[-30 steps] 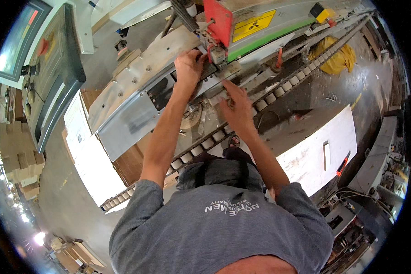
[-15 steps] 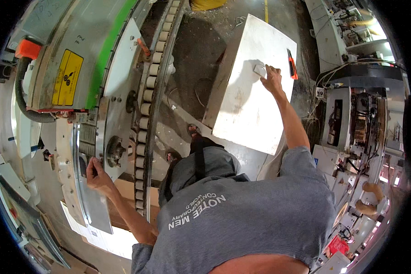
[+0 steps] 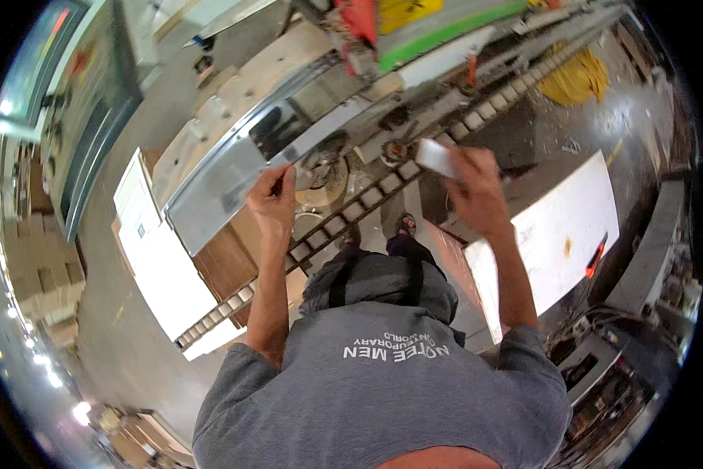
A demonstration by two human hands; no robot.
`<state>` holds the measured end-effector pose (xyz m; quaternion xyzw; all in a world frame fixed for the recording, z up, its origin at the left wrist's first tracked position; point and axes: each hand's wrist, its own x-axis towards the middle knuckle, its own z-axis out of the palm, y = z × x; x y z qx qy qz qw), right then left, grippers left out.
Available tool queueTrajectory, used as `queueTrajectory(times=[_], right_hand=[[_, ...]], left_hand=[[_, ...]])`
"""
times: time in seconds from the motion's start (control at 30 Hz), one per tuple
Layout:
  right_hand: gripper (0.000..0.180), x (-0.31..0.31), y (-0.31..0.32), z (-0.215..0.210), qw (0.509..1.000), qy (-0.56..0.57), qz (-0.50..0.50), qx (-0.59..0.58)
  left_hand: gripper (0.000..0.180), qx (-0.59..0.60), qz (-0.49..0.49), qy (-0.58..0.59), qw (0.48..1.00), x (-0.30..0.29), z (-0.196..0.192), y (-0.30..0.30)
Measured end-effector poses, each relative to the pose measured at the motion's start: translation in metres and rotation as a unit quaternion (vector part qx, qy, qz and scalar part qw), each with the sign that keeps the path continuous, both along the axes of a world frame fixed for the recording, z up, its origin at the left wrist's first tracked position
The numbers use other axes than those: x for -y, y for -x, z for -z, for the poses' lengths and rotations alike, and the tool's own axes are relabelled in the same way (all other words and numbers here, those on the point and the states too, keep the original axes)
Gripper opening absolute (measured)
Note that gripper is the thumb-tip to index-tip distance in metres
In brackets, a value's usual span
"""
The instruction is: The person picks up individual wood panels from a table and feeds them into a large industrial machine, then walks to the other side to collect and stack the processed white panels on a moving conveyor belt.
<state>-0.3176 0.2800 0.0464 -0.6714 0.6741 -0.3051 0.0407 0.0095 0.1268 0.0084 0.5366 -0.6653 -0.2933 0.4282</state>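
Observation:
My left hand (image 3: 273, 199) is closed, thumb and fingers curled together, at the near edge of the machine's metal bed (image 3: 211, 184). What it pinches, if anything, is hidden. Over the roller track (image 3: 382, 190) I hold up a small white rectangular piece (image 3: 436, 157) in my right hand (image 3: 476, 191). That hand is smeared by motion, but its fingers close round the piece's right end. To its right stands a large white box-shaped stand (image 3: 558, 234), with an orange-red utility knife (image 3: 597, 256) on its top near the far right edge.
The roller track runs slantwise between me and the machine, whose green strip (image 3: 453, 35) shows at the top. White sheets or panels (image 3: 160, 254) and brown cardboard (image 3: 226, 250) lie left of the track. A yellow sack (image 3: 576, 78) rests on the floor at far right.
My view has swung left. My right hand has lifted the white piece off the stand's top and carried it left over the track. My left hand stays by the machine bed.

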Motion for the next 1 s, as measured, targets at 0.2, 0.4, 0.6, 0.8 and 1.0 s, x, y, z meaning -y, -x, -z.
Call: queueTrajectory(times=[0.2,0.4,0.6,0.8,1.0], right_hand=[[0.052,0.170,-0.158,-0.017,0.962,0.070,-0.263,-0.020],[0.045,0.258,-0.224,0.039,0.946,0.118,-0.294,-0.070],[0.034,0.214,-0.242,0.012,0.977,0.102,-0.184,0.030],[0.039,0.192,-0.260,0.032,0.935,-0.005,-0.092,0.344],[0.049,0.200,-0.268,0.045,0.939,0.045,-0.065,0.334]], left_hand=[[0.011,-0.035,-0.081,0.005,0.996,-0.012,-0.016,-0.057],[0.011,-0.028,-0.109,0.021,0.993,-0.008,-0.017,-0.103],[0.019,0.024,-0.120,0.002,0.992,0.022,-0.008,-0.134],[0.027,0.134,-0.084,0.082,0.984,0.074,-0.008,-0.117],[0.020,0.135,-0.075,0.110,0.982,0.096,-0.002,-0.102]])
